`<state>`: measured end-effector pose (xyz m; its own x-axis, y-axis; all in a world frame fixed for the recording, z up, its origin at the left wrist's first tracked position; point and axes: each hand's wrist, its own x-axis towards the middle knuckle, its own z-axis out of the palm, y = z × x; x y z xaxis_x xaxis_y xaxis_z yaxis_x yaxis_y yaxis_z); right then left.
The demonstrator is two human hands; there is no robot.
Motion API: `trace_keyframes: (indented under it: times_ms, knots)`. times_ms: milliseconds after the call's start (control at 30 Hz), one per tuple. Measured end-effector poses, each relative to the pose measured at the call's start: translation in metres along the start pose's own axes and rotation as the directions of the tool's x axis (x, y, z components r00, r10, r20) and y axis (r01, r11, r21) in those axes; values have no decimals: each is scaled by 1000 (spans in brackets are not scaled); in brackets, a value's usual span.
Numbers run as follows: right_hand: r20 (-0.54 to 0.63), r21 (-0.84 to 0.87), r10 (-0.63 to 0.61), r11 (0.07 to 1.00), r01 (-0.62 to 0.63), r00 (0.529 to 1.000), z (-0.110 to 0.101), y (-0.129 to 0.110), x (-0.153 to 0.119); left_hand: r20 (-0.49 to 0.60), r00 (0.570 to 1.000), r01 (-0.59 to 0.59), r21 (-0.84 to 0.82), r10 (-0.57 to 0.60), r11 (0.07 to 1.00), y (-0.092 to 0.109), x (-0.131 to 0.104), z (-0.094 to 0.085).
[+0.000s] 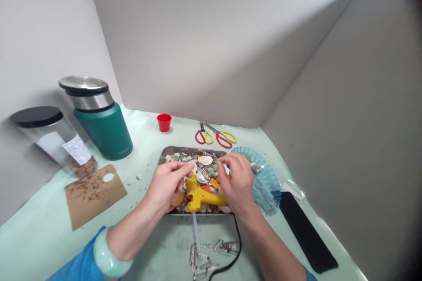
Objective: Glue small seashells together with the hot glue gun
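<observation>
Over a metal tray filled with shells, both of my hands hang with their fingertips a little apart. My left hand is closed in a pinch at the tray's left side; anything between thumb and forefinger is too small to name. Pinched too, my right hand is over the right side, and what its fingertips hold cannot be made out. Between the hands a yellow hot glue gun lies across the shells, a translucent glue stick sticking out toward me.
Small metal clips lie in front beside a black cord. A blue shell-shaped dish and a black strip are right. Scissors and a red cup stand behind; a green bottle, jar and brown card are left.
</observation>
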<state>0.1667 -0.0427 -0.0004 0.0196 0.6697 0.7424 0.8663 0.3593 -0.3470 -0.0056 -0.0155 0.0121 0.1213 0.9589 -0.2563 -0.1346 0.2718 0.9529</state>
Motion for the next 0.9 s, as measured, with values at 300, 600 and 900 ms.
trace_keyframes:
  times_ms: [300,600,900]
  knots:
    - [281,-47,216,976,-211,935,-30,49,-40,-100,960,-201,407,263,891,-9,27,-21]
    - [330,-271,82,963,11,940,-37,58,-76,-134,916,-250,545,378,800,-19,39,-33]
    - [219,-167,203,971,-168,955,-48,61,-82,-154,909,-247,549,387,798,-20,39,-34]
